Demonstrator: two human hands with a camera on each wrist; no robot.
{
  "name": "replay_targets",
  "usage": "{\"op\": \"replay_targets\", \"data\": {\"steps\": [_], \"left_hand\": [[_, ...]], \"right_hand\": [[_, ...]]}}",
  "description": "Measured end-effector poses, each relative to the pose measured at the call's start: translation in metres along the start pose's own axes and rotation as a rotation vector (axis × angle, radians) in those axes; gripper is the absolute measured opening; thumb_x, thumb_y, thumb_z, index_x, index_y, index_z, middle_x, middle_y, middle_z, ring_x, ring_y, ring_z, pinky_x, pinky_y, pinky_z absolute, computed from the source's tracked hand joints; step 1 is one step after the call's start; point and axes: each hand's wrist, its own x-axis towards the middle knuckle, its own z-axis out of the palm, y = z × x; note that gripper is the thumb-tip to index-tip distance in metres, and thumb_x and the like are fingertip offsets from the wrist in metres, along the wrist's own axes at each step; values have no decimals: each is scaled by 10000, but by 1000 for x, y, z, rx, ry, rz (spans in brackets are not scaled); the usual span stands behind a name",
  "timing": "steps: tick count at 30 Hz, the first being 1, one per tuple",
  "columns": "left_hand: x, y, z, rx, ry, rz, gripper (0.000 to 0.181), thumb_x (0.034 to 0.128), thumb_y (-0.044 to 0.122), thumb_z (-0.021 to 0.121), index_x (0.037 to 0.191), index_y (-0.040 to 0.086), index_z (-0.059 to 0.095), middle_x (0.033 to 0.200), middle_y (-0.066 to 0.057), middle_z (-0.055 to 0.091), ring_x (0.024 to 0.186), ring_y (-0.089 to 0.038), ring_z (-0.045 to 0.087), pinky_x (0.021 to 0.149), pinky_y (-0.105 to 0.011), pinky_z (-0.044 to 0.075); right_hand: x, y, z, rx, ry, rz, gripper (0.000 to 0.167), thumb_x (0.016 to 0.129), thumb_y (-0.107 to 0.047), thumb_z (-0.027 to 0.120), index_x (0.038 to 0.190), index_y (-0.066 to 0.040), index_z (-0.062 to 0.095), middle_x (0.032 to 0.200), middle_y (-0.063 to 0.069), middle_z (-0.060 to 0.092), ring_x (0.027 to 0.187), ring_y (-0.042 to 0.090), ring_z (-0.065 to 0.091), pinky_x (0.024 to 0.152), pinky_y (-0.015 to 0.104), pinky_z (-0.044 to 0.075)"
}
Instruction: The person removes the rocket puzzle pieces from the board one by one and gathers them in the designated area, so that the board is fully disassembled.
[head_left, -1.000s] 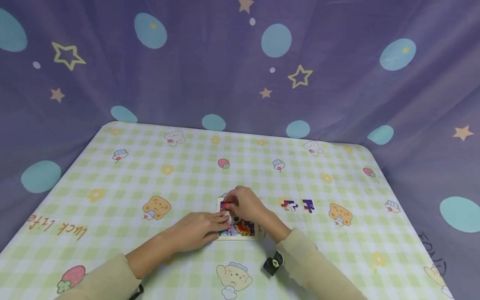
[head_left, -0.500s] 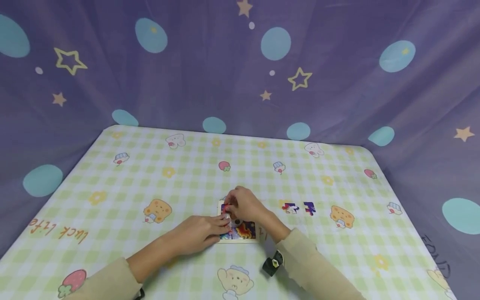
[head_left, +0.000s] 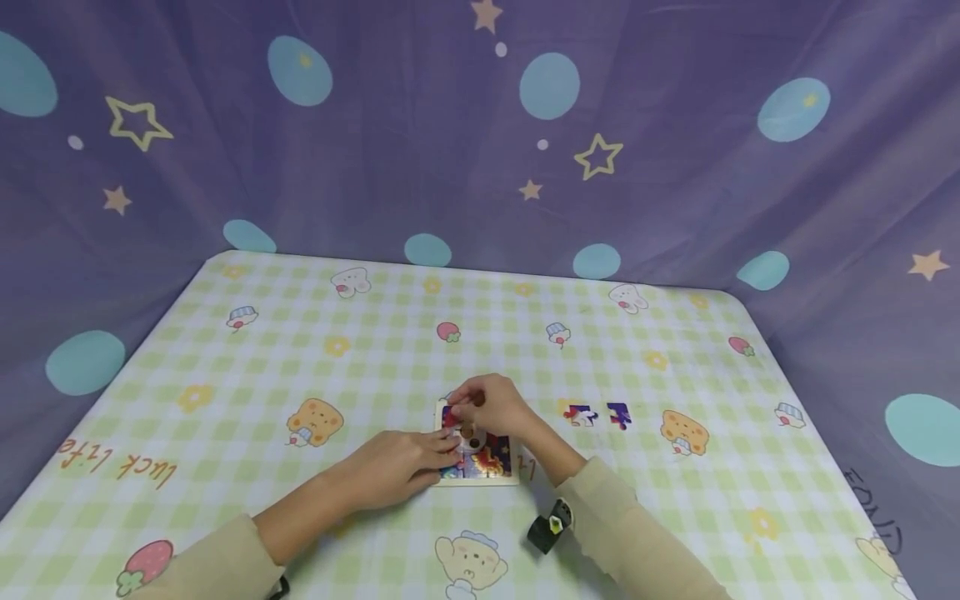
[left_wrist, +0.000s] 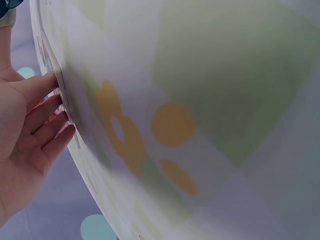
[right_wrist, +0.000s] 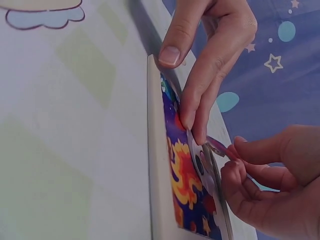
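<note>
Purple and fiery orange print fills the puzzle board (head_left: 480,482), and here it is, flat at the lower centre of the head view, on the checked tablecloth (head_left: 390,333)! Left hand (head_left: 397,467) comes in at its left edge, fingers extended and resting on it, clasping nothing. Right hand (head_left: 498,408) is over the board's upper left part, and the right wrist view gives us the close-up: thumb and fingers pinching a thin puzzle piece (right_wrist: 215,145), tilted edge-on, at the far side of the board. How much of it sits in its place? Cannot tell; fingers cover it.

Now, the handling! This piece looks light and stiff, card or thin wood by my reading, with a smooth face that could slide under a fingertip. Best hold, I'd say, is that pinch by opposite edges, keeping clear of the knobs, which may bend or chip. The pale-rimmed board looks light too, liable to skid on the cloth, so a flat palm or spread fingers on its border would suit. And over right of centre, two spares: a white-and-red loose piece (head_left: 580,416) and a purple loose piece (head_left: 618,416), side by side, apart, best lifted by the rim.
</note>
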Motion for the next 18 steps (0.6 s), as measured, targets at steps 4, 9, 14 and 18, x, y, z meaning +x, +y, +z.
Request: {"op": "replay_targets", "data": {"steps": [4,9,14,18], "left_hand": [[0,0,0,7,3,7,332,927,174,604,1250,113,648,1355,-65,599,1247,-219,590,978,-400,541],[0,-1,0,13,6,9,331,926,176,604,1247,112,650,1353,-65,600,1243,-219,593,975,-397,542],[1,-1,0,15,6,10,332,924,173,605,1246,104,650,1346,-71,605,1242,-221,594,977,-397,541],[1,-1,1,18,4,7,337,923,177,605,1251,111,646,1350,-68,601,1243,-220,594,985,-398,535]], "right_hand": [[0,-1,1,30,7,30,94,876,-110,687,946,-71,736,860,78,723,665,68,576,567,169,487],[0,0,3,60,20,34,90,868,-100,694,938,-56,730,846,88,717,654,62,578,560,168,492],[-2,-1,6,80,39,34,97,870,-96,691,949,-52,726,854,98,713,659,63,582,558,168,486],[-4,0,9,98,55,45,103,873,-98,687,958,-52,723,853,97,708,649,67,587,541,172,495]]}}
